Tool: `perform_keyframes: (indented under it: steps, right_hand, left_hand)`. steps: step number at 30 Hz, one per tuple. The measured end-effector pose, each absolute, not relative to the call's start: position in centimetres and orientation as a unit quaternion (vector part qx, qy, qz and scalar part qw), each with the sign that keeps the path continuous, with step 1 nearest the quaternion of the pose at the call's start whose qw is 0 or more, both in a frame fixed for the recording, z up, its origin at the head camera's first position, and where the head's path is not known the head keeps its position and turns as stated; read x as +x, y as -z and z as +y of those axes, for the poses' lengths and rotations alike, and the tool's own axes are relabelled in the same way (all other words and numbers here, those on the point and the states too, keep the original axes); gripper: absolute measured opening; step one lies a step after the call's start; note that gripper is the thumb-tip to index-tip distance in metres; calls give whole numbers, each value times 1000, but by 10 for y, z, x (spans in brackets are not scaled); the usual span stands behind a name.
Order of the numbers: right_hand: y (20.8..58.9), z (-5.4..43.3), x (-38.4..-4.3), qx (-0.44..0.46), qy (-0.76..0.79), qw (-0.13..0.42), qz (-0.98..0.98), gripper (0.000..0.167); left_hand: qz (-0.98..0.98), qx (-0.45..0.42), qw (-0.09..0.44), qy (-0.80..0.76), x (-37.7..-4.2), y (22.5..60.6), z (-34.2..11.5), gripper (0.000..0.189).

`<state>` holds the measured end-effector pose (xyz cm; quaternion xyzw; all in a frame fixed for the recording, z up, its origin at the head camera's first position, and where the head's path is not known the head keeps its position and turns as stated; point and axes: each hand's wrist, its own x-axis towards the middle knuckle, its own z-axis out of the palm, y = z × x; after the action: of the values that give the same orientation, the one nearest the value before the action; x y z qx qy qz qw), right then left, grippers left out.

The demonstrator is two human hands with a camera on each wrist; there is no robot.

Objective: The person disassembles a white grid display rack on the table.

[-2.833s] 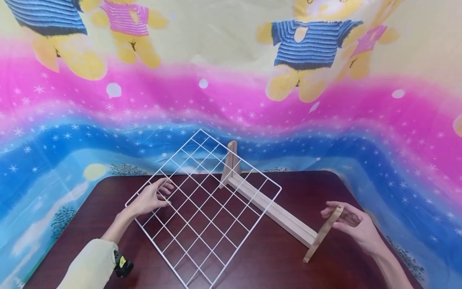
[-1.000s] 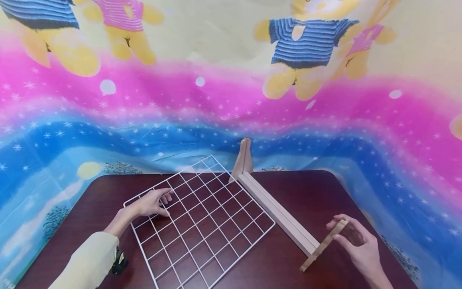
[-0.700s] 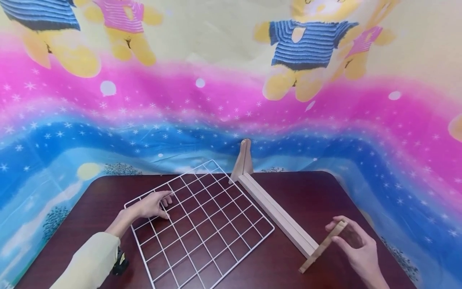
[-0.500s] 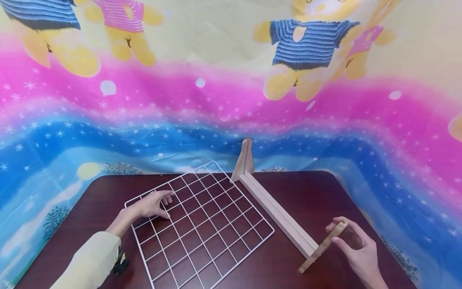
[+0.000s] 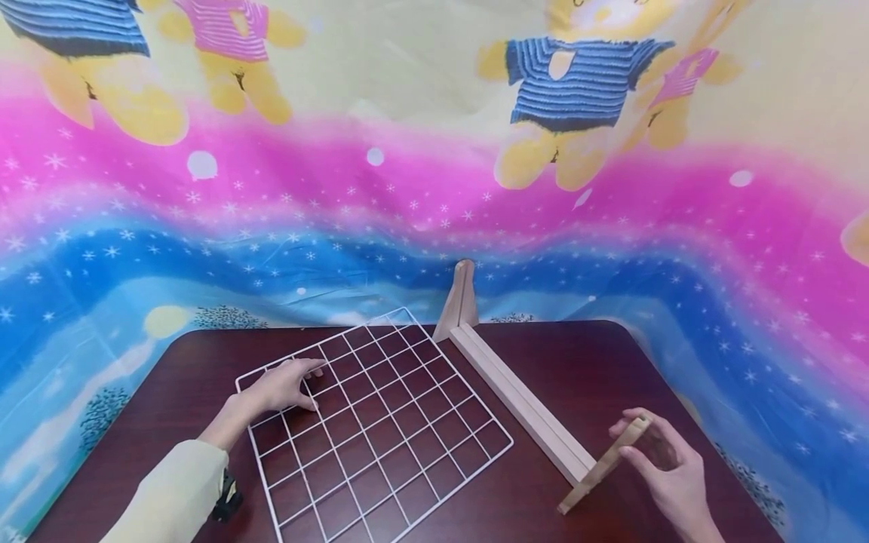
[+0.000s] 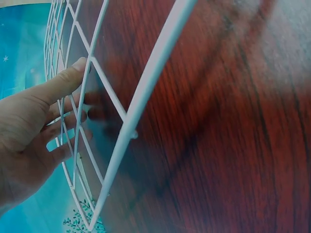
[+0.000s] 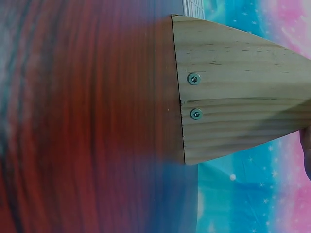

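My left hand holds a white wire grid panel near its left corner. In the left wrist view the thumb lies against a wire and the other fingers reach behind the mesh. The panel is tilted above the table. To its right stands a pale wooden stand with a long grooved rail between two tapered end pieces. My right hand pinches the top of the near end piece. In the right wrist view that end piece shows two hex-socket screws near its base, which rests on the table.
Everything is on a dark reddish-brown table with rounded far corners. A printed cloth with bears and snowflakes hangs right behind and beside it. The stand's far end piece rises near the back edge. A black device sits at the left sleeve.
The grid panel has come down from a steeper tilt to a flatter one, its far corner lower. The stand has turned slightly, with my right hand a little nearer; lately movement is slight.
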<state>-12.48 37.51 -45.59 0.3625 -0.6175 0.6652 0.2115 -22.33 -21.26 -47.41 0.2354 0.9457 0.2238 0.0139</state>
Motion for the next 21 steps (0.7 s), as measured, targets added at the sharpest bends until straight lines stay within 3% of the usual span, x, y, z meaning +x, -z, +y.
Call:
perform_keyframes:
  steps: [21]
  right_hand:
    - [455, 372, -123, 361, -665, 208, -619, 45]
  left_hand:
    - [970, 177, -45, -160, -219, 478, -210, 75]
